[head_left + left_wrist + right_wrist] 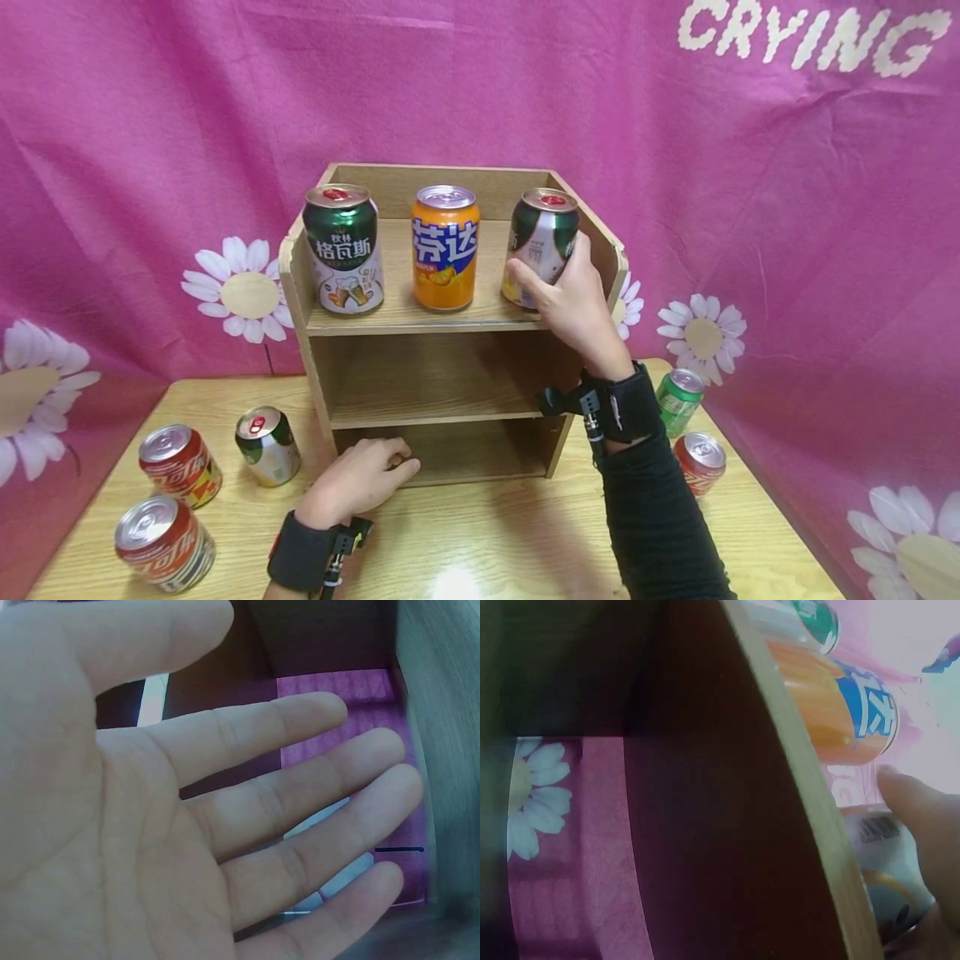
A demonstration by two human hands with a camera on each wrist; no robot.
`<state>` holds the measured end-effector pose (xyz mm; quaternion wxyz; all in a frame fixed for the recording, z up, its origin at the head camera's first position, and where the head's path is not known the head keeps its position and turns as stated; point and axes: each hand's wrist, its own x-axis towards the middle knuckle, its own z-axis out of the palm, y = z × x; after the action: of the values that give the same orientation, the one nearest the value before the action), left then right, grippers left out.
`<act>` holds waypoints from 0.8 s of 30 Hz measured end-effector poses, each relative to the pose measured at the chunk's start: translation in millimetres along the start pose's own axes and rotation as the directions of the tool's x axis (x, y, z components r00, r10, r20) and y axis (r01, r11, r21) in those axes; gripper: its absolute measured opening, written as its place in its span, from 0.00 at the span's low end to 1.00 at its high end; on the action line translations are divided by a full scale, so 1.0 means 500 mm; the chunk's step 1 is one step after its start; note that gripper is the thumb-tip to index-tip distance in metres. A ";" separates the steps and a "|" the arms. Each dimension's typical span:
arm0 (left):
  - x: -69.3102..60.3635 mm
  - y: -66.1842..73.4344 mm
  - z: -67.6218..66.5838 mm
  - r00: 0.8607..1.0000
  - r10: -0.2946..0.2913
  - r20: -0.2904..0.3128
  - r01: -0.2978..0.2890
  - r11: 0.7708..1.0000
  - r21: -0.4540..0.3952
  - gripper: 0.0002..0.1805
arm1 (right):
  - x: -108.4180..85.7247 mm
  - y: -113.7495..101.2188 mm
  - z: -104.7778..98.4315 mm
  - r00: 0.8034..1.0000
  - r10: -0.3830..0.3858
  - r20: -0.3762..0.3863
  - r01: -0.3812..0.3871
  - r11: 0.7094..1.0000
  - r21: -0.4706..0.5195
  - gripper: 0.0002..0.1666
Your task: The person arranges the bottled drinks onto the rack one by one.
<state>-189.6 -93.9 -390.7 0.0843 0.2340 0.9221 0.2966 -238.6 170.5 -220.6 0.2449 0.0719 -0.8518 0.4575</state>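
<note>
My right hand [576, 307] grips a green-and-white drink can [542, 227] at the right end of the top shelf of a wooden shelf unit [442, 327]. In the right wrist view the thumb [924, 814] lies along that can's side. An orange soda can [444, 279] stands upright mid-shelf, and another green-and-white can [343, 250] stands at the left end. Low in front of the unit's bottom shelf is my left hand [362, 477], holding nothing. Its fingers [262, 802] appear extended and spread in the left wrist view.
Left of the unit, a green-and-white can [268, 450] and two red cola cans, one farther back [182, 471] and one nearer [168, 550], stand on the table [450, 533]. Beyond my right forearm are a green can [678, 404] and a red can [699, 467]. A pink cloth [450, 83] hangs behind.
</note>
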 end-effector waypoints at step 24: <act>-0.001 -0.003 -0.002 1.000 -0.020 -0.010 0.020 1.000 -0.010 0.16 | -0.005 0.010 -0.001 1.000 0.004 -0.014 -0.004 1.000 0.030 0.41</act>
<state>-189.9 -95.7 -390.8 0.0836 0.2229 0.9233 0.3014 -237.8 173.4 -225.2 0.2488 0.0704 -0.8434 0.4710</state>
